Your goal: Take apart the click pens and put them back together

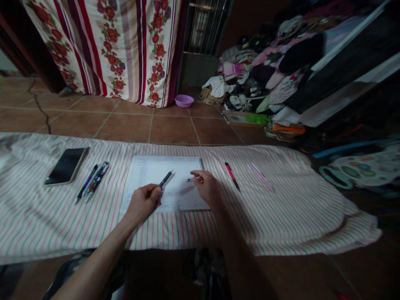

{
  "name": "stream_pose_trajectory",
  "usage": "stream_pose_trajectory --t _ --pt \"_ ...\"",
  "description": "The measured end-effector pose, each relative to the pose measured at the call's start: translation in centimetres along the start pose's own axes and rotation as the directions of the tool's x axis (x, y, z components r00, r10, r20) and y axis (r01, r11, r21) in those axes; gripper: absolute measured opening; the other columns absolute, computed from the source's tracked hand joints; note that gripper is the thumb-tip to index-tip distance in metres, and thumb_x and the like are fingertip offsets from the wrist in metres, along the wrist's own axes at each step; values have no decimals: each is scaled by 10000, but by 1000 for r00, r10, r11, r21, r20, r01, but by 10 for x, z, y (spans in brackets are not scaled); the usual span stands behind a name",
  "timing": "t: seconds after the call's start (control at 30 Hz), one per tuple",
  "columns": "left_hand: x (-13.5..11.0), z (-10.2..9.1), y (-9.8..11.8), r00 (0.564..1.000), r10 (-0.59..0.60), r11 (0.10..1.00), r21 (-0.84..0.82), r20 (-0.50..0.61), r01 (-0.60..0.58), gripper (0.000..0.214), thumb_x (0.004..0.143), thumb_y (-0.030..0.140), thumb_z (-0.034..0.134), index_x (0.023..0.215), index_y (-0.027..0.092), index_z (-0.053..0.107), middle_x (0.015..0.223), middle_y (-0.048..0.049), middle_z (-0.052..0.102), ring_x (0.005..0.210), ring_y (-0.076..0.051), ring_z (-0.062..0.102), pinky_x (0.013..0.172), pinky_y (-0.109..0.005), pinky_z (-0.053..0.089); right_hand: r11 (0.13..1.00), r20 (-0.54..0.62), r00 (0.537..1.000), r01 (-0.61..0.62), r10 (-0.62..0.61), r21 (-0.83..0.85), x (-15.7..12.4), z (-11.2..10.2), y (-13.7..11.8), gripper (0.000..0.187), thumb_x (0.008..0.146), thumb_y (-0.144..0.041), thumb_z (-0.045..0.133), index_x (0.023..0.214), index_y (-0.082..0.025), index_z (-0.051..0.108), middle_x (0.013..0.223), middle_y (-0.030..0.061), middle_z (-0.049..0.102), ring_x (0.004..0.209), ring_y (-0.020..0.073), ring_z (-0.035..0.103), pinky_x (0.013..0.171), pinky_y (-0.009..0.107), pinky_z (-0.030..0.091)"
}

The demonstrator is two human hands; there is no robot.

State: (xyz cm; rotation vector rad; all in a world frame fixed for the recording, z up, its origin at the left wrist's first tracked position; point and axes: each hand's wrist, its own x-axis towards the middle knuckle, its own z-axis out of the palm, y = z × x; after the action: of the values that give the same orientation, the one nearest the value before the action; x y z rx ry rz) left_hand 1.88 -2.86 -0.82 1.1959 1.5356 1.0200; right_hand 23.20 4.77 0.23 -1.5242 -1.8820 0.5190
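Observation:
My left hand (pixel 144 201) is closed around a black pen (pixel 165 178), whose thin end points up and away to the right. My right hand (pixel 206 186) is pinched on a small silvery piece (pixel 188 180), perhaps a pen tip; it is too small to be sure. Both hands are over an open spiral notebook (pixel 184 163) with faint print along its left side. Right of it lie a red and black pen (pixel 232 176) and a pink and white pen (pixel 261 177). To the left lie several pens (pixel 92 181) side by side.
A dark-screened phone (pixel 66 166) lies left of the pens on the striped cloth (pixel 287 208). Beyond are a tiled floor (pixel 125 121), a flowered curtain (pixel 134 50), a purple basin (pixel 184 101) and heaped clothes (pixel 265 71). A patterned plastic item (pixel 362 166) stands at right.

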Motion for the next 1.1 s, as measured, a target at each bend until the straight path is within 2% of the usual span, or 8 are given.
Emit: stream_pose_trajectory --t 0.17,0.3,0.47,0.6,0.73,0.83,0.97,1.1 --pt "1 0 0 1000 16 998 60 -12 -15 340 759 468 506 719 150 621 501 -2 572 470 -126 522 509 -249 406 987 83 991 116 -107 -110 -1 10 2 219 752 -106 556 895 -201 694 878 68 618 798 172 576 740 285 452" --pt "2 0 -2 1000 6 998 55 -26 -4 332 743 460 524 722 146 630 501 -6 575 473 -130 526 504 -247 409 984 109 987 129 -116 -121 -1 16 4 212 751 -102 573 901 -187 695 885 79 616 846 186 572 787 303 445" --pt "1 1 -1 999 5 999 32 -35 -4 321 734 451 534 720 145 631 510 -13 580 481 -132 531 500 -245 408 986 100 988 127 -117 -108 0 15 3 169 746 -111 575 842 -188 691 859 76 622 804 185 579 753 311 453" --pt "0 1 2 1000 6 999 42 -6 -6 326 756 451 511 707 146 615 508 -10 570 479 -126 520 499 -241 399 994 67 992 105 -105 -5 1 14 -2 139 745 -143 561 810 -188 676 838 65 645 724 165 587 700 300 465" --pt "-1 0 2 1000 4 997 72 4 -4 322 773 446 492 730 152 616 515 -9 576 486 -123 515 502 -234 389 977 33 999 -46 40 208 3 16 -2 132 733 -227 562 813 -201 664 797 35 675 693 160 608 658 285 469" --pt "-1 0 3 1000 7 996 91 7 -7 323 773 448 487 726 155 615 518 -10 579 477 -122 507 495 -234 382 893 41 984 -172 171 416 5 16 -3 215 711 -306 576 869 -188 662 751 28 678 672 159 611 621 270 459" --pt "-1 1 4 1000 13 994 109 9 -14 329 771 456 482 697 160 604 519 -9 581 487 -128 517 509 -240 389 755 73 957 -267 280 598 6 11 -11 308 680 -343 593 911 -156 676 726 29 663 622 130 564 564 242 418" --pt "-2 2 6 1000 -13 996 92 3 13 330 743 468 510 689 160 613 514 -9 582 481 -132 514 512 -246 391 543 188 910 -375 369 751 3 7 -20 281 635 -349 658 845 -164 678 729 19 668 621 97 558 571 211 416"
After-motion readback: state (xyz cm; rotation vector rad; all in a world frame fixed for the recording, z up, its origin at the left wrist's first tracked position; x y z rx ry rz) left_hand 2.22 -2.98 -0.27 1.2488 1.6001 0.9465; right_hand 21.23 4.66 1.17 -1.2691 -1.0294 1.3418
